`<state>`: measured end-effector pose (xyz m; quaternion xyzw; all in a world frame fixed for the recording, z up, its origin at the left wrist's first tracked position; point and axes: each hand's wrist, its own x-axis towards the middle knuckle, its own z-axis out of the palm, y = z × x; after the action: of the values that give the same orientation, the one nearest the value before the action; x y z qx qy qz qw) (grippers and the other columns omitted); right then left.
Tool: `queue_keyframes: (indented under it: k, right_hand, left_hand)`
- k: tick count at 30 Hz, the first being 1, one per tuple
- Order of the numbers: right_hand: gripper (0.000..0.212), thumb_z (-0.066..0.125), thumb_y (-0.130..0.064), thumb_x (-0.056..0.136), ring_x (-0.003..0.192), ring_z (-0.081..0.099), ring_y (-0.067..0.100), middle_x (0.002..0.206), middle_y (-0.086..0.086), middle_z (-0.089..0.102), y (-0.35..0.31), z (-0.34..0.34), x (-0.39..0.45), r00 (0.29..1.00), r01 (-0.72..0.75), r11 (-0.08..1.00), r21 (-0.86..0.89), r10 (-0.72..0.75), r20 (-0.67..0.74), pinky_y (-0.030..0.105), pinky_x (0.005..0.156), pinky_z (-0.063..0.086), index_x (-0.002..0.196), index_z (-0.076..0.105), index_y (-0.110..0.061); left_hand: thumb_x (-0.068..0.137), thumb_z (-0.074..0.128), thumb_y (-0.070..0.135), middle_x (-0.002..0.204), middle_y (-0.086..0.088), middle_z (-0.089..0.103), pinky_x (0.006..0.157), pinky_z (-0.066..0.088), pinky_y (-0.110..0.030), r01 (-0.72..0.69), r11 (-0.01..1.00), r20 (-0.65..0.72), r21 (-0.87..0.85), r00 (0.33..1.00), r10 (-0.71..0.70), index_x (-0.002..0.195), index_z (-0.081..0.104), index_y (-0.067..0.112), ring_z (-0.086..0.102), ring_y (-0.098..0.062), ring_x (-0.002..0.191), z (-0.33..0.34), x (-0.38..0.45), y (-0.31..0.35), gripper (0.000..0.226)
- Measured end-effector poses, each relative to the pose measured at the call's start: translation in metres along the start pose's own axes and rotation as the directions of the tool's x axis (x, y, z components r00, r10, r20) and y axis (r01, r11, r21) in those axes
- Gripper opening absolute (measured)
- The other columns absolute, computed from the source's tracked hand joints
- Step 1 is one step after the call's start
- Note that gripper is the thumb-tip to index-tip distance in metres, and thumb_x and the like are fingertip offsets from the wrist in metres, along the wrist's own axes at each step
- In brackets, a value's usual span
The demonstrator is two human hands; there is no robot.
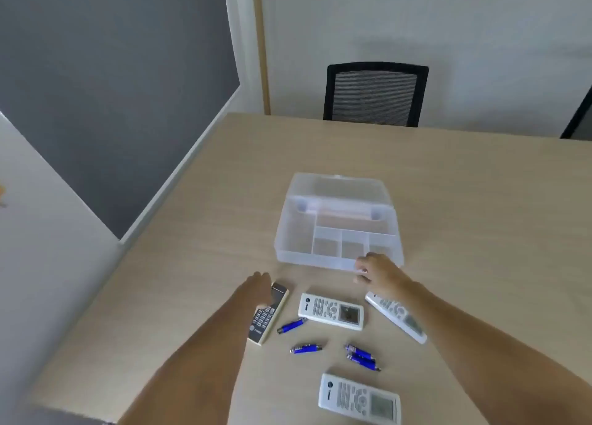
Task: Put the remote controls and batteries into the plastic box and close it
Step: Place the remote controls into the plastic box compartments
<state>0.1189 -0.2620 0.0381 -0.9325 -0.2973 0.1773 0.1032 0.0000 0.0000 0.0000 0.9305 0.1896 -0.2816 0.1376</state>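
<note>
Two hands are out: my left hand (pixel 259 288) lies on the dark remote (pixel 268 315), grip unclear; blue batteries (pixel 302 348) and white remotes (pixel 331 311) lie between; my right hand (pixel 376 269) pinches the open plastic box (pixel 290 235) front edge.

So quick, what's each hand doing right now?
Left hand: open, laid on the dark remote, not gripping it yet.
Right hand: at the box's front edge, fingers curled; whether it holds anything cannot be told.
</note>
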Motion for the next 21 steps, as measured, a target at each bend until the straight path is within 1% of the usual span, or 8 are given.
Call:
queue_keyframes:
  k: [1,5,8,11,14,16,18,21]
  right_hand:
    - [0.036,0.059,-0.029,0.09,0.113,0.055,0.031,0.119,0.014,0.057,-0.001,0.014,-0.003,0.997,0.001,0.999,-0.038,0.002,0.076,0.033,0.092,0.044,0.116,0.059,-0.005]
    - [0.05,0.061,-0.03,0.085,0.119,0.051,0.028,0.127,0.012,0.053,-0.004,0.063,-0.011,0.965,0.077,0.994,-0.08,-0.054,0.256,0.038,0.098,0.046,0.128,0.052,-0.006]
    - [0.054,0.064,-0.031,0.082,0.119,0.05,0.029,0.127,0.011,0.051,-0.005,0.083,-0.004,0.964,0.11,0.982,-0.155,-0.067,0.259,0.041,0.098,0.046,0.128,0.049,-0.007]
    - [0.053,0.064,-0.029,0.082,0.114,0.05,0.028,0.126,0.012,0.048,-0.007,0.099,0.001,0.965,0.15,0.953,-0.262,-0.084,0.247,0.042,0.095,0.047,0.126,0.047,-0.007]
    - [0.048,0.059,-0.026,0.085,0.109,0.051,0.029,0.124,0.015,0.049,-0.007,0.102,0.006,0.966,0.18,0.931,-0.318,-0.106,0.237,0.04,0.092,0.048,0.126,0.046,-0.005]
    - [0.049,0.058,-0.025,0.084,0.109,0.051,0.029,0.123,0.016,0.049,-0.005,0.094,0.008,0.956,0.182,0.95,-0.253,-0.111,0.273,0.038,0.09,0.046,0.126,0.042,-0.004]
    - [0.052,0.057,-0.024,0.085,0.11,0.047,0.025,0.123,0.013,0.048,-0.002,0.078,0.01,0.936,0.174,0.983,-0.05,-0.149,0.32,0.031,0.087,0.043,0.129,0.036,-0.008]
    - [0.055,0.057,-0.027,0.082,0.097,0.045,0.015,0.108,0.002,0.052,0.002,0.04,0.013,0.942,0.238,0.955,0.179,-0.272,0.199,0.018,0.076,0.034,0.131,0.034,-0.016]
  left_hand:
    - [0.09,0.056,0.024,0.139,-0.015,0.041,0.103,0.042,-0.038,0.046,0.998,0.024,0.032,0.999,-0.046,0.136,0.038,0.005,0.045,-0.031,0.13,0.011,-0.005,-0.001,0.053]
    - [0.089,0.059,0.028,0.138,-0.015,0.04,0.103,0.043,-0.037,0.161,0.984,0.026,-0.08,0.987,-0.16,0.136,0.034,0.005,0.046,-0.031,0.128,0.046,-0.007,-0.006,0.058]
    - [0.085,0.065,0.039,0.136,-0.013,0.04,0.102,0.044,-0.035,0.181,0.978,-0.041,-0.103,0.982,-0.186,0.135,0.032,0.003,0.046,-0.03,0.126,0.052,-0.002,-0.003,0.07]
    - [0.08,0.069,0.042,0.135,-0.012,0.04,0.096,0.047,-0.035,0.219,0.963,-0.028,-0.156,0.974,-0.226,0.135,0.03,0.003,0.049,-0.031,0.122,0.061,0.003,-0.003,0.078]
    - [0.078,0.069,0.034,0.119,-0.012,0.055,0.08,0.051,-0.036,0.197,0.938,-0.034,-0.286,0.976,-0.216,0.126,0.035,0.008,0.059,-0.035,0.109,0.051,0.01,-0.011,0.065]
    - [0.073,0.069,0.025,0.091,-0.005,0.061,0.057,0.05,-0.028,0.114,0.867,-0.153,-0.485,0.965,-0.212,0.106,0.038,0.014,0.064,-0.029,0.081,0.034,0.014,-0.014,0.046]
    - [0.069,0.07,0.022,0.074,0.005,0.058,0.042,0.042,-0.02,-0.007,0.784,-0.302,-0.62,0.925,-0.23,0.095,0.037,0.021,0.059,-0.016,0.062,0.006,0.024,-0.012,0.042]
    - [0.072,0.076,0.03,0.074,0.019,0.057,0.038,0.037,-0.008,-0.224,0.705,-0.463,-0.673,0.871,-0.165,0.099,0.035,0.031,0.059,0.001,0.062,-0.042,0.05,0.01,0.05]
